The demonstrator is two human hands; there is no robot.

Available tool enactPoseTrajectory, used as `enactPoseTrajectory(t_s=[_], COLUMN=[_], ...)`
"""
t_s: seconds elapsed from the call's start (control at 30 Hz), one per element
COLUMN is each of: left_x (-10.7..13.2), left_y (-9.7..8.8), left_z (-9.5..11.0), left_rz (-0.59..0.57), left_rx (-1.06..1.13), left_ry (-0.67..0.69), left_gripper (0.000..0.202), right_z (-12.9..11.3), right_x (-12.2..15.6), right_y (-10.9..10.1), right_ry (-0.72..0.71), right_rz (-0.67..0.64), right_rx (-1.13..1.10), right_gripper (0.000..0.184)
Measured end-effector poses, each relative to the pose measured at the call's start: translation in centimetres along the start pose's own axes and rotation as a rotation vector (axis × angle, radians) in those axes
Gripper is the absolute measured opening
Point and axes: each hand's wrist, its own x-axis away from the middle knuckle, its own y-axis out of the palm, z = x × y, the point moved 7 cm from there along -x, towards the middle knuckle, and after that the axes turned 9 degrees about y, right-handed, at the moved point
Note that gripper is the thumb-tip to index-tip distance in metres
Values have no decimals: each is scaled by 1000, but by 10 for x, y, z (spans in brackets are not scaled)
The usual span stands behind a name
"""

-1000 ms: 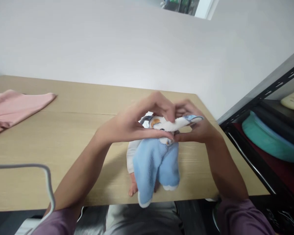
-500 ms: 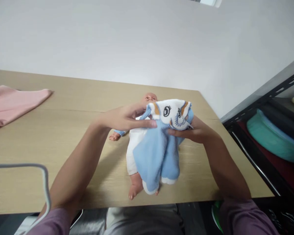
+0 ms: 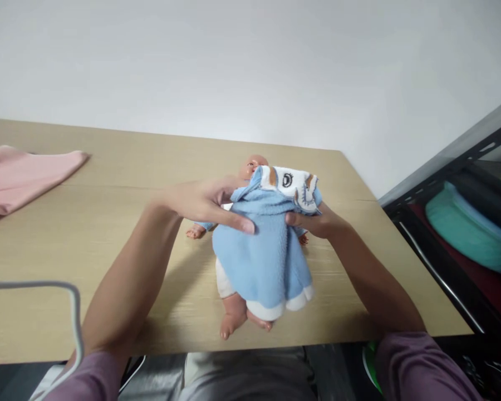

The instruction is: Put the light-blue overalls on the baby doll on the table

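Both hands hold up a light-blue terry garment (image 3: 259,256) with white edging. Across its folded top runs a white panel embroidered with an animal's eyes and face. On the left, my left hand (image 3: 217,206) pinches the cloth, thumb in front and fingers behind. Opposite it, my right hand (image 3: 313,218) grips the gathered top, its thumb pressed on the front. Beneath the garment a baby doll (image 3: 234,317) lies on its back, feet towards me, in white bottoms and blue sleeves. Its head shows beyond the cloth; most of its torso is hidden.
The doll lies on a light wooden table (image 3: 121,161) against a white wall. A pink cloth (image 3: 25,175) rests at the far left, and a grey cable (image 3: 73,295) curves in front of it. At right stands a black metal rack (image 3: 455,184) holding a teal item (image 3: 470,234).
The garment's lower part has spread left and now covers more of the doll's white bottoms. My left hand has shifted its thumb lower, and my right hand has moved slightly left.
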Motion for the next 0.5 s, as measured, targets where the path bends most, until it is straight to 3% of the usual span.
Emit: enactPoseTrajectory(t_s=[0.1,0.17,0.3,0.4,0.5], left_x=[3,0,-10,-13,-9], left_y=[-12,-12,0,10,16], left_z=[2,3,2,-5,-12], left_rz=[120,178,162,69,-21], left_rx=[-36,-37,-12,43,189], left_ry=[18,18,4,-34,-82], left_gripper=[31,36,36,36,44], right_z=[0,-8,-23,-15,10], right_x=[-3,-3,5,2,-1], right_y=[10,22,41,30,15], right_ry=[32,19,-38,-26,37], right_rz=[-78,-207,-509,-381,-206], right_rx=[-29,-11,18,12,-112], right_gripper=[68,71,76,68,73])
